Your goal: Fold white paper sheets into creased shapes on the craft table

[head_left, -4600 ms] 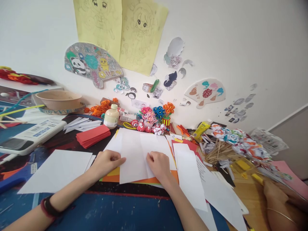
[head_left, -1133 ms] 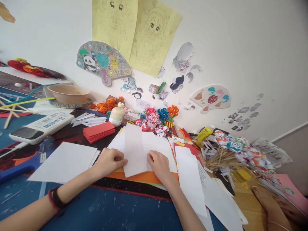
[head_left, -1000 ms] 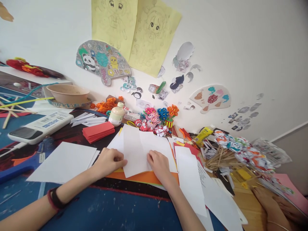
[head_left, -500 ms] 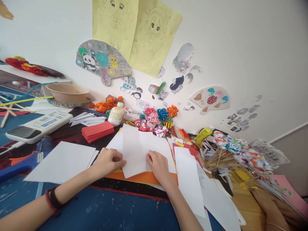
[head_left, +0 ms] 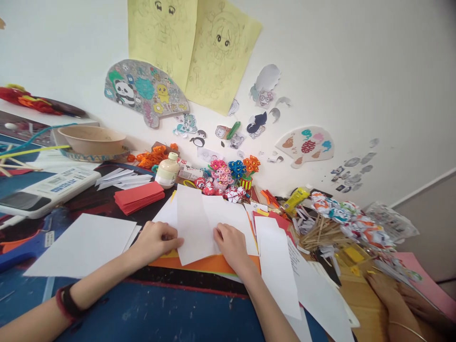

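A white sheet of paper [head_left: 194,225] lies in front of me, over more white paper and an orange sheet [head_left: 174,264]. A greyish band at its upper left looks like a fold or a second layer. At its left edge, my left hand [head_left: 158,243] is closed, thumb and forefinger pinching the paper. My right hand [head_left: 231,244] has curled fingers closed on the paper's right part; the fingertips are partly hidden. Left of my left hand rests a stack of white sheets [head_left: 83,242]. A long white strip [head_left: 276,266] lies beside my right forearm.
Behind the paper stand red paper slips [head_left: 139,195], a glue bottle [head_left: 167,171] and paper flowers [head_left: 223,173]. A blue-handled tool [head_left: 33,247] and a white device [head_left: 53,190] lie left. Wooden sticks [head_left: 322,232] and another person's hands [head_left: 395,294] are at right.
The whole view has shifted slightly, so things appear a little further left. Both hands keep their hold on the white paper, with hardly any movement against it.
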{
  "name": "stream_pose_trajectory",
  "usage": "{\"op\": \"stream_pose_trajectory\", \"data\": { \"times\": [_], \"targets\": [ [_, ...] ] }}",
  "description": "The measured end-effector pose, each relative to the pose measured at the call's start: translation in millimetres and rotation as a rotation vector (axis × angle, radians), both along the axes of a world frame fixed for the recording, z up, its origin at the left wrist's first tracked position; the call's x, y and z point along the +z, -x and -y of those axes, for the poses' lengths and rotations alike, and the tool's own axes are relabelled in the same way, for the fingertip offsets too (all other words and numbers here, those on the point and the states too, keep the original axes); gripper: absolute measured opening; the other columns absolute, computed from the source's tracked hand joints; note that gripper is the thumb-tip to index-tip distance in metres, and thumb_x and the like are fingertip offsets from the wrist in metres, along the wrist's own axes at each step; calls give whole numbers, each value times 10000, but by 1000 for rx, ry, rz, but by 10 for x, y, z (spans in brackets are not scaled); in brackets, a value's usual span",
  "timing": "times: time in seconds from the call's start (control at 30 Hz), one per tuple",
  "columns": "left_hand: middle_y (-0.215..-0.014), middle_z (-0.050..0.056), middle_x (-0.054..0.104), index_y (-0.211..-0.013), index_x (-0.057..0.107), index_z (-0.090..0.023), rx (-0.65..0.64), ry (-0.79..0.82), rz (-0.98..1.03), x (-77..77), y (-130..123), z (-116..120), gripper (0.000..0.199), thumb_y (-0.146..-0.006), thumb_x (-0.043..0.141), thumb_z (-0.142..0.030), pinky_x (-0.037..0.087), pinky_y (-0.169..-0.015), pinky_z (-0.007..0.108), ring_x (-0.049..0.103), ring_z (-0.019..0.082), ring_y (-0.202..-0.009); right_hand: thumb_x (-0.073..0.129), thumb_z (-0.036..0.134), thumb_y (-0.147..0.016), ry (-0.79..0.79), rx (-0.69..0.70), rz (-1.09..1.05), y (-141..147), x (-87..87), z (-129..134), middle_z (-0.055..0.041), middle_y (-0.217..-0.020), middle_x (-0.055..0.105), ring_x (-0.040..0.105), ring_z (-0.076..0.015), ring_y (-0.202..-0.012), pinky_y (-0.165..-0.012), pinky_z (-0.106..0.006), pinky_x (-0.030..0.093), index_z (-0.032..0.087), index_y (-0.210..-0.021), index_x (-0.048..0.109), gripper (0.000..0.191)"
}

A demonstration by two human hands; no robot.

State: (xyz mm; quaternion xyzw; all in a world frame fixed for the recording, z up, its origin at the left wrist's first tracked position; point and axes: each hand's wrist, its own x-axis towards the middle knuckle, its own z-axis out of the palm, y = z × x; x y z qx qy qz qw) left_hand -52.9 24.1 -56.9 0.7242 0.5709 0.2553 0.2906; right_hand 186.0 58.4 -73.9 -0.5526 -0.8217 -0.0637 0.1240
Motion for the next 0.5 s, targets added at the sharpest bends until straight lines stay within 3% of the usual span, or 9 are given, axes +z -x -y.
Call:
{"op": "stream_pose_trajectory", "data": {
  "times": [0.3,0.5],
  "targets": [
    [-485,-44,547,-466,486,-171,-3,-61,-63,-63,0,-30,424,-790,493,-444,283,-583,232,427,103,-512,460,257,-914,42,106,-89,-86,63,79,29,-701,529,484,-128,-667,-602,-245,277,199,-709,453,212],
    [-520,-37,587,-463,509,-174,-19,-29,-71,-3,-5,-14,391,-773,508,-413,299,-601,235,461,109,-527,457,288,-935,113,167,-107,-134,113,108,15,-784,533,491,-147,-722,-639,-252,333,207,-767,453,186]
  ]
}}
